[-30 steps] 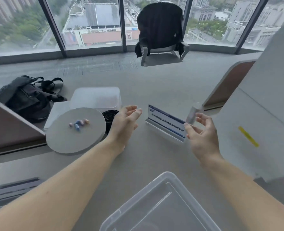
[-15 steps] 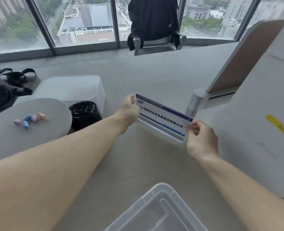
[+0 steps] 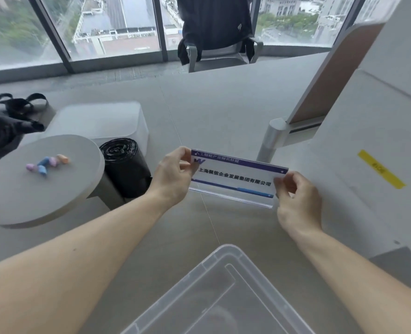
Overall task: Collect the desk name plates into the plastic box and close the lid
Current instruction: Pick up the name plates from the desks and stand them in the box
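Note:
A clear acrylic desk name plate (image 3: 234, 179), with a white card, purple top band and dark printed characters, is held at the middle of the desk. My left hand (image 3: 173, 175) pinches its left end and my right hand (image 3: 296, 201) pinches its right end. Whether its base touches the desk I cannot tell. The clear plastic box (image 3: 223, 251) lies at the near edge, below the plate, open and with nothing visible inside. A frosted plastic piece (image 3: 98, 121), possibly the lid or another box, rests at the back left.
A round grey stand (image 3: 55, 189) with several small coloured pieces sits at left. Beside it stands a black bag roll (image 3: 124, 169). A black bag (image 3: 2, 126) is far left. A desk divider with a metal post (image 3: 269, 143) and a white panel (image 3: 368, 141) fill the right.
Both hands went from open beside the name plate to pinching its two ends. The plate has come nearer to me and the view has shifted closer.

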